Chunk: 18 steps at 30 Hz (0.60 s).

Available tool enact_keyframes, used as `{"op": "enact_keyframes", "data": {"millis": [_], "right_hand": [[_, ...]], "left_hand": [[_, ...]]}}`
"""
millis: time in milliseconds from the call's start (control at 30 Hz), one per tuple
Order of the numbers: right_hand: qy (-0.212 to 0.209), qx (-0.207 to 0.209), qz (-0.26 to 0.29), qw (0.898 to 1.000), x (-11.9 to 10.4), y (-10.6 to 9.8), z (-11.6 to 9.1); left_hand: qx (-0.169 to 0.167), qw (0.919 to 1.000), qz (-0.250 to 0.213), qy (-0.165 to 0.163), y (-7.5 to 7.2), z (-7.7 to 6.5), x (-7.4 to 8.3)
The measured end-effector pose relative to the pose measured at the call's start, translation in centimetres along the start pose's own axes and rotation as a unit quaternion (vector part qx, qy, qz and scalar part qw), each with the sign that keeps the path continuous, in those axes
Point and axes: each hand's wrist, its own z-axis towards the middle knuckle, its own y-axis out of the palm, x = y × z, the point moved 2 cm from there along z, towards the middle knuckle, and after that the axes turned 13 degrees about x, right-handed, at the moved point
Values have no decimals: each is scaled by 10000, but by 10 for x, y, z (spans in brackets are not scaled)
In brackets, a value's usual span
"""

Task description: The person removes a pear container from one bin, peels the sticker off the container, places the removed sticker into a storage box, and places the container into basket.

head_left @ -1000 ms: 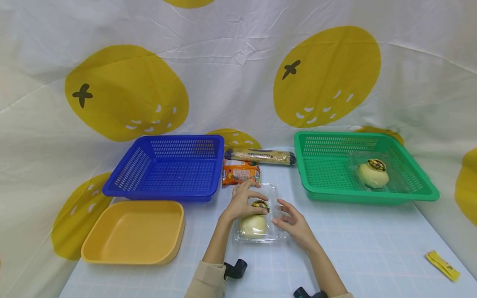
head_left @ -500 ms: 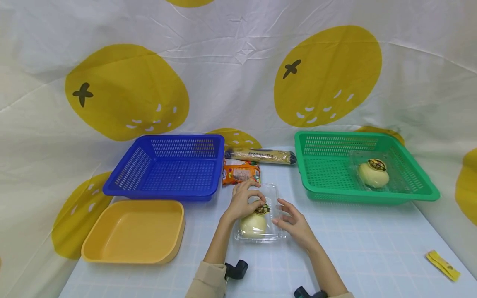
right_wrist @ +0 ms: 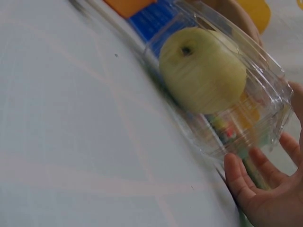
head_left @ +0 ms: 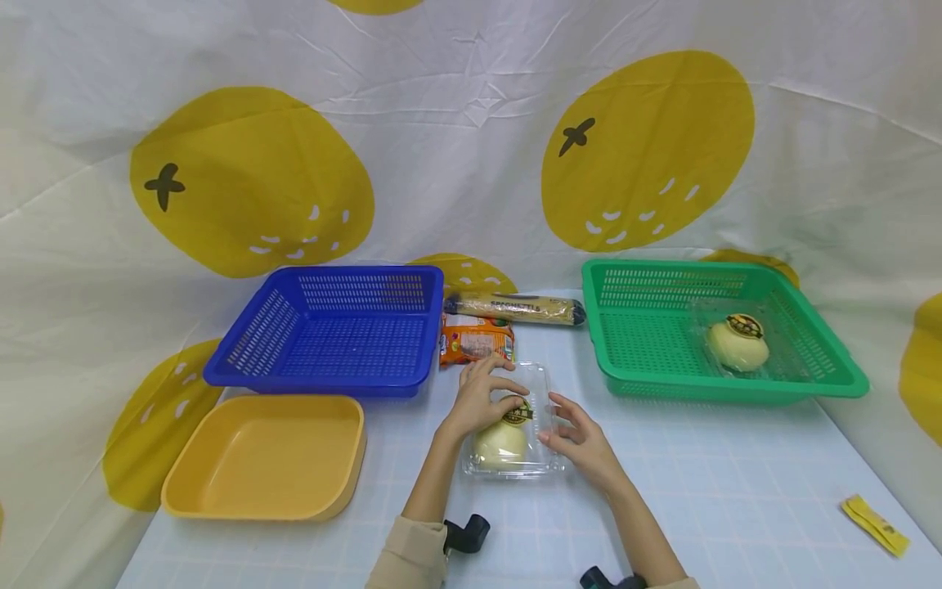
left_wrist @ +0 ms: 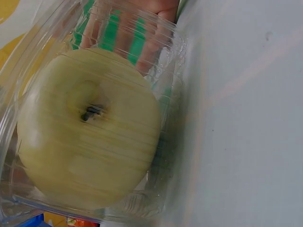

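Note:
A clear plastic clamshell box (head_left: 536, 384) lies on the table, holding a pale green, apple-like fruit (head_left: 500, 446). A round black-and-gold sticker (head_left: 518, 412) shows on its lid over the fruit. My left hand (head_left: 480, 398) reaches across the lid, its fingers spread toward the far part and its thumb at the sticker's upper edge. On the right side of the box, my right hand (head_left: 581, 442) braces it with relaxed fingers and thumb. The right wrist view shows the right fingertips (right_wrist: 235, 163) right at the box's edge. The left fingers hide part of the lid.
Behind the box lie an orange packet (head_left: 474, 342) and a spaghetti pack (head_left: 515, 308). A blue basket (head_left: 324, 386) and a yellow tray (head_left: 338, 499) stand left. A green basket (head_left: 625, 380) at right holds another boxed fruit (head_left: 738, 348). Small yellow packets (head_left: 874, 525) lie at far right.
My left thumb has shifted up and off the sticker's face, uncovering more of it. The box and my right hand have stayed in place.

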Motion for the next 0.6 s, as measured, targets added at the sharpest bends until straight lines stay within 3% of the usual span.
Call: {"op": "enact_keyframes", "data": {"millis": [267, 433, 600], "right_hand": [[19, 3, 60, 10000, 0, 0, -1], [43, -1, 86, 10000, -1, 0, -1], [31, 9, 83, 10000, -2, 0, -1]], "left_hand": [[134, 9996, 181, -170, 0, 0, 2], [31, 9988, 454, -187, 1, -1, 3], [-165, 9987, 441, -204, 0, 1, 2]]}}
